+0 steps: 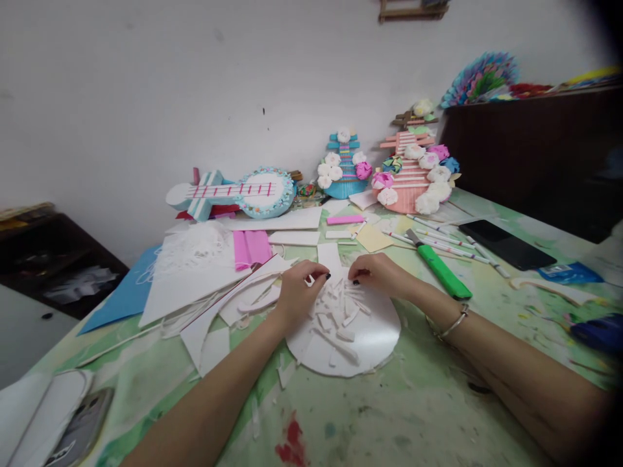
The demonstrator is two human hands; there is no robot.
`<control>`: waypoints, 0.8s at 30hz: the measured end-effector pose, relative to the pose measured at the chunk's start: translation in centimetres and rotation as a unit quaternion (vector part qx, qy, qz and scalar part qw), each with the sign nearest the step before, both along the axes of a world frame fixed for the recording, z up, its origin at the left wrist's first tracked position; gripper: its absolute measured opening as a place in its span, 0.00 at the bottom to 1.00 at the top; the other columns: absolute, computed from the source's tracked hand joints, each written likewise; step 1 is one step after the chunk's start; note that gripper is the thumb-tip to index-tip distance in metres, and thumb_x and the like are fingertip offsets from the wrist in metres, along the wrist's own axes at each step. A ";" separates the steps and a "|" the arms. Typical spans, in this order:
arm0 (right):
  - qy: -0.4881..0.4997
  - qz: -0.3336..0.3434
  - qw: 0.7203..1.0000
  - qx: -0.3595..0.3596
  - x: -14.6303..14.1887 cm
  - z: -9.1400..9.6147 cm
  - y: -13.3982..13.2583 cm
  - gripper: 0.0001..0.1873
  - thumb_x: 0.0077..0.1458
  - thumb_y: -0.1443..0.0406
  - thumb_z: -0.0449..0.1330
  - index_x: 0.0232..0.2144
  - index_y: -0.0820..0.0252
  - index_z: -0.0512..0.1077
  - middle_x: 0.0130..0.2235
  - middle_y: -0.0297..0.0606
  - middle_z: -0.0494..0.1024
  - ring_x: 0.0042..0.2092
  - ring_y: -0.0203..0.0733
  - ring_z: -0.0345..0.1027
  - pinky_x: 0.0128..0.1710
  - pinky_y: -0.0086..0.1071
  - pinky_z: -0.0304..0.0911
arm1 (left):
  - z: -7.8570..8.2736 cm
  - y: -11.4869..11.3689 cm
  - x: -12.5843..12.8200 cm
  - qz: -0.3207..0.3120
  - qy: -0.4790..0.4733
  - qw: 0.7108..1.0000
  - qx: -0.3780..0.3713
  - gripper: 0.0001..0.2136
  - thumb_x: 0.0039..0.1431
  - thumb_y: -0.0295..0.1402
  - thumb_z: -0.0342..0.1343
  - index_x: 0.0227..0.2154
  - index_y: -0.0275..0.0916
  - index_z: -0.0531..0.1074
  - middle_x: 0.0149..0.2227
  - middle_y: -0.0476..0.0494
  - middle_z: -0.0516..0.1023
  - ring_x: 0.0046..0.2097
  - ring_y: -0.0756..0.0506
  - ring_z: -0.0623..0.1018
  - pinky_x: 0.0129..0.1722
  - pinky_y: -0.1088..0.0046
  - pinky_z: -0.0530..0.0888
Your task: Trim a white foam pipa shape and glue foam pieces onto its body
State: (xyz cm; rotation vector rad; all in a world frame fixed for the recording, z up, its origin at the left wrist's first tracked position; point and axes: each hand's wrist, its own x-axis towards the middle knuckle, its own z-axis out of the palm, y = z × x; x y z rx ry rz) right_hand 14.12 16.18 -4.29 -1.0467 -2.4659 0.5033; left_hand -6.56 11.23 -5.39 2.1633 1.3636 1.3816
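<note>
At far edge of the white disc [379, 331], left hand [300, 290] pinches 1 foam strip [311, 281]; right hand [381, 274] touches loose strips [349, 317], grip unclear. Look featherlight, snappy: pinch mid-length.

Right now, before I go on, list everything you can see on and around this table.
table: 1, green, paint-stained, under everything
white disc: 1, white, centre front
foam pieces: many, white, piled on the disc
offcuts: several, white, left of the disc
pink sheets: about 2, pink, behind the offcuts
blue sheet: 1, blue, far left
knife: 1, green, right of the disc
marker pens: several, white, behind the knife
phone: 1, black, far right
guitar model: 1, blue-white, by the wall
blue flower stand: 1, by the wall
pink flower stand: 1, by the wall
paper fan: 1, multicoloured, upper right
bangle: 1, silver, right wrist
left grip: bare hand, fingertips at the foam pieces
right grip: bare hand, fingertips at the foam pieces
</note>
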 end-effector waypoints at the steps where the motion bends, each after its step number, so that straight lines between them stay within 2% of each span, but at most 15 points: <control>1: 0.000 0.006 1.000 0.003 -0.1 0.0 -0.1 0.15 0.44 0.78 0.54 0.28 0.61 0.77 0.30 0.35 0.78 0.33 0.35 0.69 0.34 0.24 0.59 | 0.0 0.0 0.0 0.001 0.000 1.000 -0.001 0.07 0.50 0.22 0.55 0.28 0.39 0.75 0.27 0.49 0.76 0.29 0.51 0.71 0.31 0.75 0.67; 6: -0.001 0.023 1.000 0.015 -0.2 0.0 -0.1 0.17 0.46 0.79 0.52 0.31 0.62 0.78 0.33 0.39 0.77 0.34 0.36 0.69 0.35 0.26 0.59 | -0.3 0.1 0.0 -0.003 -0.003 1.000 -0.003 0.06 0.50 0.22 0.55 0.28 0.39 0.75 0.28 0.49 0.76 0.29 0.51 0.71 0.30 0.75 0.67; 12: 0.003 0.027 0.999 0.032 -0.2 0.1 0.0 0.15 0.48 0.77 0.52 0.30 0.62 0.77 0.33 0.40 0.77 0.34 0.38 0.69 0.36 0.28 0.60 | -0.4 0.1 0.0 -0.001 0.007 1.000 -0.008 0.06 0.50 0.22 0.55 0.28 0.39 0.74 0.28 0.48 0.76 0.30 0.51 0.72 0.30 0.75 0.67; 17: 0.009 0.055 0.998 0.031 -0.7 -0.1 -0.4 0.17 0.47 0.78 0.51 0.31 0.62 0.78 0.33 0.40 0.77 0.34 0.37 0.69 0.35 0.27 0.61 | -0.8 0.1 -0.1 0.027 0.020 0.999 0.018 0.07 0.49 0.21 0.54 0.28 0.39 0.74 0.28 0.48 0.77 0.32 0.49 0.73 0.32 0.73 0.68; 24: 0.025 0.053 0.997 0.041 -0.8 -0.3 -0.6 0.18 0.44 0.79 0.51 0.28 0.62 0.78 0.34 0.40 0.77 0.33 0.36 0.69 0.34 0.27 0.62 | -1.0 0.2 -0.1 0.052 0.018 0.997 0.047 0.06 0.49 0.22 0.55 0.27 0.39 0.73 0.28 0.48 0.77 0.33 0.49 0.73 0.34 0.71 0.68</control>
